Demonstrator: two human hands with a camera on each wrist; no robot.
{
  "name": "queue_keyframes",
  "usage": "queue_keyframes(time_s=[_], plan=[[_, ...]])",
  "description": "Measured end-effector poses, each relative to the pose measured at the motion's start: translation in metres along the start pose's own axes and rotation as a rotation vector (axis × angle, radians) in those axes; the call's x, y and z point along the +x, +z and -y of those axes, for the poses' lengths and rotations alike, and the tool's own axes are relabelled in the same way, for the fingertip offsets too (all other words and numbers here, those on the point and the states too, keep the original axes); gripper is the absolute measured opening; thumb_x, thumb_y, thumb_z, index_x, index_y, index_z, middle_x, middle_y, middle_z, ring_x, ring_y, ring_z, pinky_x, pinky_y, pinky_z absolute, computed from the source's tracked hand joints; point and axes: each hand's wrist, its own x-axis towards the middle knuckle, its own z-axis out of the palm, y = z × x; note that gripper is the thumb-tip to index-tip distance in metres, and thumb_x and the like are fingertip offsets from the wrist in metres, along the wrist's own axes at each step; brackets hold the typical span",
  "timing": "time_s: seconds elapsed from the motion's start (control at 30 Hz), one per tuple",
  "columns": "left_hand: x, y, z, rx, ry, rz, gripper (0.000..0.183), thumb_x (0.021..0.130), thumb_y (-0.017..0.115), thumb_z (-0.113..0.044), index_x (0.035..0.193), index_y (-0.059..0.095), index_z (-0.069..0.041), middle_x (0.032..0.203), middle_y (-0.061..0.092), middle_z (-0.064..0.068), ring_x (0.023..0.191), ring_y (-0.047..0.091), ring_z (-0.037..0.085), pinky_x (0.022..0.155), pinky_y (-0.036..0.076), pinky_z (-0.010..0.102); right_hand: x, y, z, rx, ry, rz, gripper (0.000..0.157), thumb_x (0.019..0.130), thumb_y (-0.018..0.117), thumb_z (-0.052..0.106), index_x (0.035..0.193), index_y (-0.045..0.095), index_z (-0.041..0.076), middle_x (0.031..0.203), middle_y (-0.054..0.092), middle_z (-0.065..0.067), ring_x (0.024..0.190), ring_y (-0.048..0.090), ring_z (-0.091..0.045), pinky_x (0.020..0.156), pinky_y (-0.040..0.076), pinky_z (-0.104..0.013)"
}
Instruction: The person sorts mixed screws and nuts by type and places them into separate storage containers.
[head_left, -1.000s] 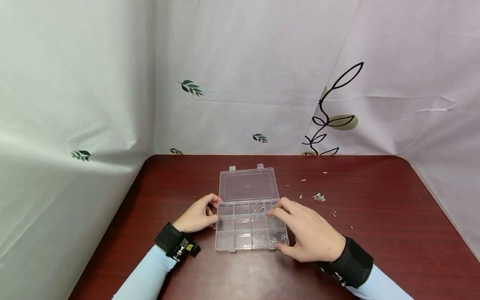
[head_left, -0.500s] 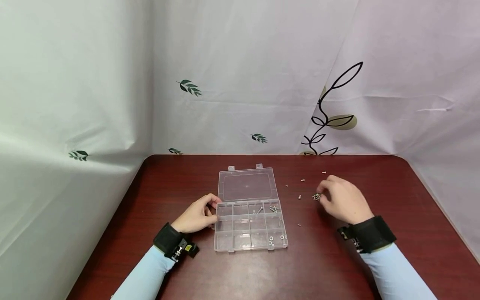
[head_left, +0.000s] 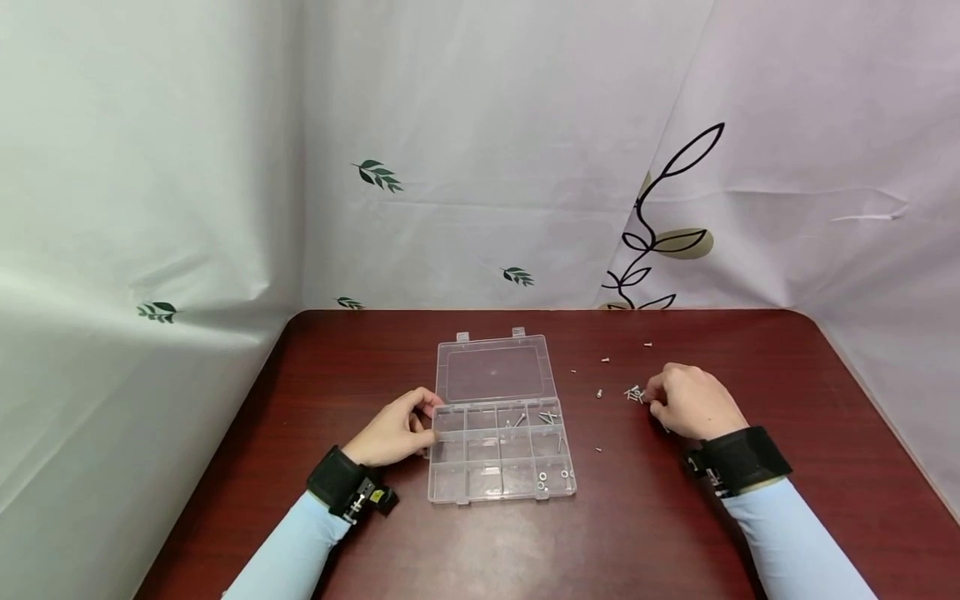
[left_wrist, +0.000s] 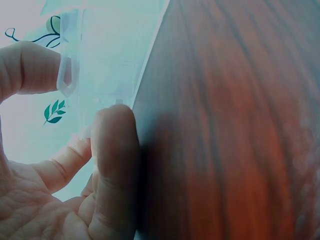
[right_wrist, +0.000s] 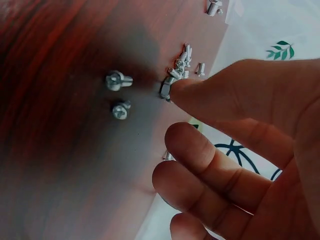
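Note:
My left hand [head_left: 392, 431] grips the left end of a clear plastic compartment box [head_left: 483, 498], its lid [head_left: 495, 371] folded back. In the left wrist view one digit presses the edge of the clear box [left_wrist: 107, 55] while other fingers lie lower along it. My right hand [head_left: 697, 403] is right at a small pile of screws [head_left: 633, 393]. In the right wrist view its thumb [right_wrist: 192, 97] touches the pile's edge at a dark screw [right_wrist: 165, 89]; the index fingertip is hidden, and I cannot tell whether the screw is pinched. The other fingers curl loosely.
Inside the box lie screws [head_left: 547, 417] at the back right and small nut- or washer-like rings [head_left: 542, 477] at the front right. Loose screws dot the table, one [head_left: 599, 393] left of the pile, others [head_left: 605, 360] farther back. A patterned curtain [head_left: 450, 167] stands behind the table.
My right hand has left the box for the screw pile, then shifted slightly right with its fingers lower. Several screws now show in the back right compartment. The left hand stays at the box.

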Motion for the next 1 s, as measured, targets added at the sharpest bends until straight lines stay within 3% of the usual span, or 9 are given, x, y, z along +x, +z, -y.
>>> queue_keyframes(time_s=[0.3, 0.53, 0.77, 0.9, 1.0], plan=[[0.001, 0.001, 0.0, -0.003, 0.008, 0.002, 0.039, 0.082, 0.066, -0.005, 0.12, 0.056, -0.004, 0.104, 0.051, 0.014, 0.064, 0.06, 0.018, 0.058, 0.055, 0.033, 0.004, 0.006, 0.0, 0.047, 0.026, 0.01, 0.021, 0.068, 0.074, 0.011, 0.062, 0.058, 0.023, 0.063, 0.051, 0.01, 0.058, 0.046, -0.012, 0.056, 0.041, -0.034], [0.001, 0.0, 0.001, 0.025, 0.009, -0.006, 0.038, 0.082, 0.067, -0.006, 0.119, 0.057, -0.006, 0.104, 0.053, 0.012, 0.066, 0.059, 0.016, 0.059, 0.054, 0.031, 0.004, 0.011, 0.002, 0.04, 0.004, -0.03, 0.023, 0.064, 0.072, 0.009, 0.059, 0.053, 0.022, 0.059, 0.048, 0.01, 0.057, 0.044, -0.012, 0.054, 0.039, -0.034], [0.001, 0.001, 0.0, 0.002, 0.011, 0.001, 0.04, 0.082, 0.067, -0.005, 0.12, 0.057, -0.005, 0.104, 0.052, 0.014, 0.065, 0.059, 0.017, 0.056, 0.054, 0.033, 0.004, 0.014, 0.004, 0.034, 0.028, -0.009, 0.024, 0.063, 0.065, 0.008, 0.057, 0.047, 0.021, 0.056, 0.041, 0.007, 0.055, 0.039, -0.014, 0.052, 0.033, -0.032], [0.0, 0.0, -0.001, 0.002, 0.007, 0.005, 0.04, 0.082, 0.066, -0.005, 0.12, 0.057, -0.004, 0.104, 0.052, 0.014, 0.066, 0.059, 0.018, 0.057, 0.054, 0.033, 0.004, 0.011, 0.011, 0.053, 0.028, -0.046, 0.023, 0.062, 0.065, 0.009, 0.058, 0.046, 0.023, 0.058, 0.042, 0.008, 0.055, 0.04, -0.013, 0.052, 0.034, -0.031], [0.0, -0.001, -0.001, 0.004, 0.007, 0.006, 0.039, 0.082, 0.066, -0.006, 0.121, 0.056, -0.004, 0.104, 0.052, 0.014, 0.066, 0.059, 0.018, 0.057, 0.054, 0.033, 0.004, 0.008, 0.024, 0.092, -0.03, -0.11, 0.024, 0.061, 0.066, 0.01, 0.061, 0.047, 0.025, 0.062, 0.044, 0.01, 0.057, 0.042, -0.01, 0.053, 0.036, -0.03]])
